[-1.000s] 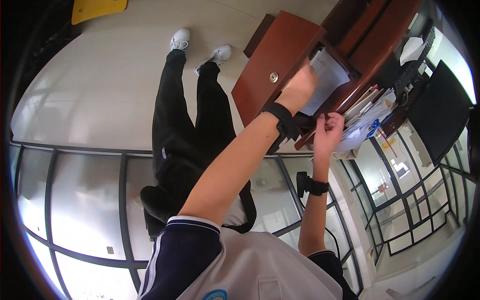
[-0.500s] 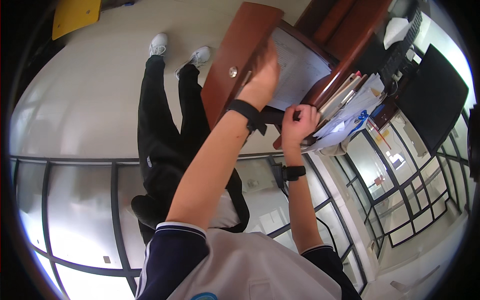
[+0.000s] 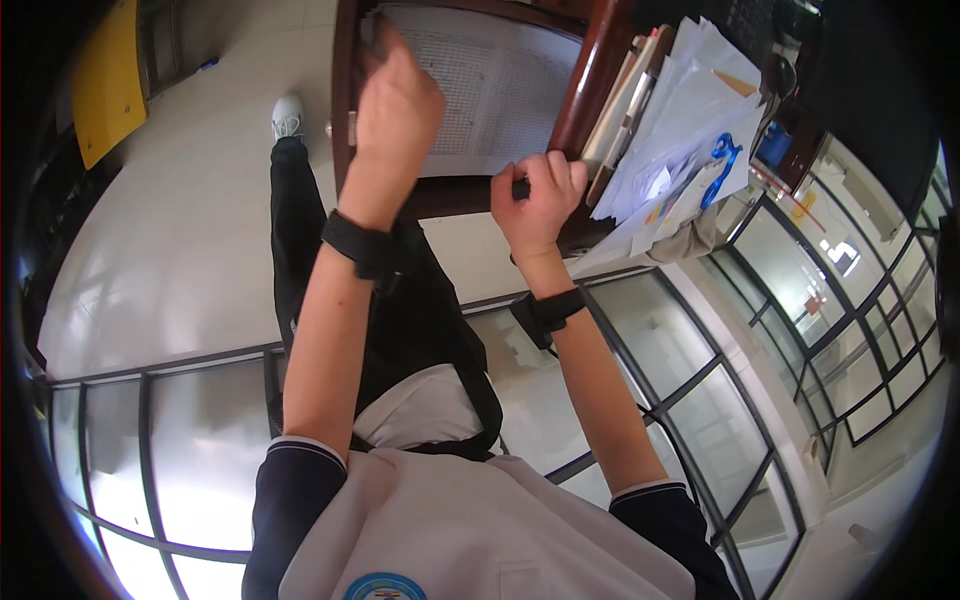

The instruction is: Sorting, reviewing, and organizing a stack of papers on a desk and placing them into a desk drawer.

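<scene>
Along the upper right runs a reddish-brown desk edge (image 3: 590, 75), with a slanted pile of papers and folders (image 3: 690, 110) beyond it, the pile's lower end just beside the right hand (image 3: 540, 200). A blue looped item (image 3: 721, 165) lies on the pile; a computer mouse (image 3: 784, 75) sits farther right, near a dark monitor (image 3: 870, 110). Well apart at the upper left is a yellow panel (image 3: 108, 80), and framed glass panes (image 3: 205, 450) cross the lower part.

At the top of the view, the open drawer (image 3: 343, 60) juts out from the desk, printed paper (image 3: 490, 80) lying flat inside it. The left hand (image 3: 400, 110) hides part of the drawer front and the paper's left margin. Its fingers are partly bent and blurred at the drawer front; whether they grip it cannot be told. The right hand's fingers curl into a loose ring around a dark spot, close to the desk edge; whether that spot is something held or a gap cannot be told.

Counted: two hands, two black wristbands (image 3: 357, 247), one drawer, one mouse, one yellow panel and one white shoe (image 3: 287, 117). The pile's sheets overlap too much to count.
</scene>
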{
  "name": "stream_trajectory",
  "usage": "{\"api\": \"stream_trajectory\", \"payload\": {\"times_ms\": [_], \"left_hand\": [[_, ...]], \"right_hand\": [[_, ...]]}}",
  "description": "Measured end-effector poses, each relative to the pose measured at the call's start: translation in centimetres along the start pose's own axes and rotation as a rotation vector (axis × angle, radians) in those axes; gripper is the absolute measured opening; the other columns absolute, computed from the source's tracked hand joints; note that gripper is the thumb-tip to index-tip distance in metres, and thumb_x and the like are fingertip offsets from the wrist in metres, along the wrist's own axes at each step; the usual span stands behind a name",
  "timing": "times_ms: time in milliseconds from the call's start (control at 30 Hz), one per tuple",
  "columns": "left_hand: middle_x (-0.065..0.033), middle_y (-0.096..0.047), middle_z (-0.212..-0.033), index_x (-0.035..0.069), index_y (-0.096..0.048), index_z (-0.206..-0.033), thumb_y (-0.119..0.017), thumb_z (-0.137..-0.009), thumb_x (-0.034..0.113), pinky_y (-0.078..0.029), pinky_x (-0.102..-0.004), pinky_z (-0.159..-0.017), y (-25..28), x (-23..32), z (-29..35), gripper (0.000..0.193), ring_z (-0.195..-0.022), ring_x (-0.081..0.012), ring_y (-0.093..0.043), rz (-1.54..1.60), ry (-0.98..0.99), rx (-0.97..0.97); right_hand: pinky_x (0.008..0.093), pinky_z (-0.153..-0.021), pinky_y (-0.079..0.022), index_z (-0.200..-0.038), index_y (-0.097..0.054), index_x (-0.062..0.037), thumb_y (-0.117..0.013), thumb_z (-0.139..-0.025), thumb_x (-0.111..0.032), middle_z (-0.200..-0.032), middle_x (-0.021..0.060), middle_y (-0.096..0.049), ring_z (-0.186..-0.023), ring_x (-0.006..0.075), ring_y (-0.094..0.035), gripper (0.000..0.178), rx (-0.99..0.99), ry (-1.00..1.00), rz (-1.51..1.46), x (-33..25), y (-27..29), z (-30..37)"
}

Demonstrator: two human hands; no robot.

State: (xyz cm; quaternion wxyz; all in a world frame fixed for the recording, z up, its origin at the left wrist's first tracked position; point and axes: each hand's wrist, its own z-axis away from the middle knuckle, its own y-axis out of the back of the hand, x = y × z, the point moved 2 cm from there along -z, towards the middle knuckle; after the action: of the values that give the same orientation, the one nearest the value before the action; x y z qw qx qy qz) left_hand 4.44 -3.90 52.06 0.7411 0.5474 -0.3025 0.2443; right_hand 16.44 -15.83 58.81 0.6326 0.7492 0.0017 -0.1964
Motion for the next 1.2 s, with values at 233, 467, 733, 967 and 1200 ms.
{"api": "stream_trajectory", "payload": {"times_ms": [233,467,733,967,1200], "left_hand": [[-0.0324,-0.055,-0.086,-0.005,-0.024,-0.126,-0.055,-0.072,0.013,-0.045,-0.0477,-0.074,0.7,0.8,-1.2,0.065,-0.084,-0.0467,-0.053,-0.067,0.062,-0.210],[-0.0329,-0.056,-0.083,-0.011,-0.017,-0.125,-0.052,-0.070,0.010,-0.046,-0.0464,-0.075,0.8,3.1,-1.0,0.069,-0.081,-0.0463,-0.056,-0.269,0.074,-0.294],[-0.0238,-0.059,-0.080,0.000,-0.045,-0.106,-0.051,-0.075,0.007,-0.048,-0.0453,-0.069,5.1,3.9,1.6,0.033,-0.077,-0.0447,-0.056,-0.178,-0.285,-0.412],[-0.0088,-0.064,-0.073,0.001,-0.057,-0.089,-0.062,-0.075,0.012,-0.048,-0.0250,-0.053,6.9,9.4,5.3,0.018,-0.062,-0.0119,-0.060,0.413,0.199,-0.835],[-0.0082,-0.060,-0.091,0.006,-0.049,-0.112,-0.068,-0.073,0.038,-0.047,-0.0274,-0.065,1.3,18.2,7.6,0.054,-0.075,-0.0143,-0.058,0.106,0.015,-1.052]], "right_hand": [[0.0325,-0.053,-0.028,-0.057,-0.042,-0.0106,-0.058,-0.057,-0.007,-0.062,0.0033,-0.040,-0.059,0.0229,-0.035,0.017,0.043,0.012,-0.047,0.1,0.4,0.0],[0.0355,-0.055,-0.032,-0.060,-0.045,-0.0093,-0.057,-0.056,-0.010,-0.066,0.0046,-0.043,-0.062,0.0247,-0.039,0.014,0.055,-0.011,-0.109,0.3,0.6,0.2],[0.0397,-0.063,-0.039,-0.063,-0.048,-0.0088,-0.059,-0.057,-0.013,-0.069,0.0068,-0.047,-0.070,0.0273,-0.043,0.013,0.085,-0.056,-0.142,0.2,1.5,-0.6],[0.0414,-0.064,-0.045,-0.073,-0.056,-0.0041,-0.060,-0.069,-0.016,-0.071,0.0104,-0.060,-0.070,0.0317,-0.057,0.013,-0.263,-0.328,-0.732,-3.0,2.9,1.6],[0.0309,-0.058,-0.047,-0.080,-0.056,-0.0040,-0.059,-0.077,-0.020,-0.071,0.0065,-0.060,-0.064,0.0184,-0.059,0.016,-0.551,-0.472,-1.090,0.8,3.3,10.5]]}}
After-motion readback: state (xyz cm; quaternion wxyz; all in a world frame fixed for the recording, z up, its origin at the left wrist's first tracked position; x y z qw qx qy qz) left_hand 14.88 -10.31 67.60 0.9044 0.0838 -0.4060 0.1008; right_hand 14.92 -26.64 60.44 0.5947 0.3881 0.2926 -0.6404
